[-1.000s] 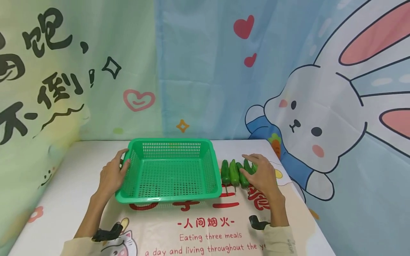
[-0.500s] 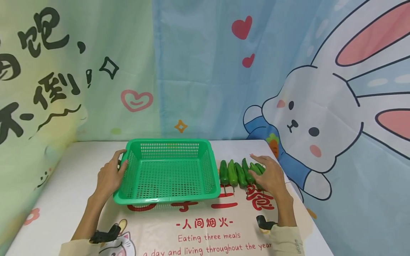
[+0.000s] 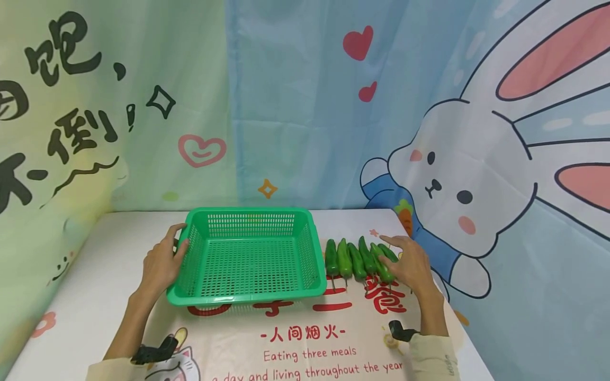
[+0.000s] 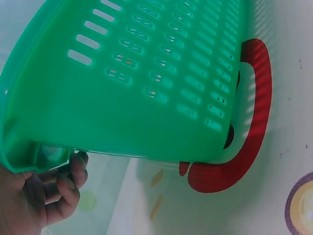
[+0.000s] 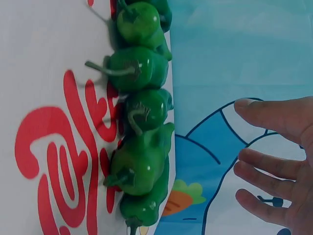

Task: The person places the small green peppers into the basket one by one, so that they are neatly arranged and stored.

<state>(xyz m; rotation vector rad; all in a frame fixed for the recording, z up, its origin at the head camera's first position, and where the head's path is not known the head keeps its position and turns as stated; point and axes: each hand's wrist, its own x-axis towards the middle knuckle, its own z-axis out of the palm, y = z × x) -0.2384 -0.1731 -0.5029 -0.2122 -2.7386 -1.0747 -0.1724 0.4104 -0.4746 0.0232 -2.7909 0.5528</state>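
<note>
A green plastic basket with slotted walls (image 3: 252,264) sits on the table with nothing in it. My left hand (image 3: 162,262) holds its left rim; in the left wrist view the fingers (image 4: 66,196) curl at the corner beneath the edge. Right of the basket, several green peppers (image 3: 344,259) lie side by side, stems towards me. My right hand (image 3: 409,264) hovers at the right end of this row, thumb and fingers spread. In the right wrist view the hand (image 5: 279,161) is apart from the peppers (image 5: 137,71) and holds nothing.
A printed cloth with red lettering (image 3: 305,333) covers the white table (image 3: 105,254). Behind it hangs a cartoon curtain (image 3: 286,106), close to the table's back edge and right side. A dark strap mount (image 3: 154,350) is worn on each wrist.
My right hand has moved to the right along the row, uncovering more peppers. My left hand stays at the basket's left rim. The head view has shifted slightly.
</note>
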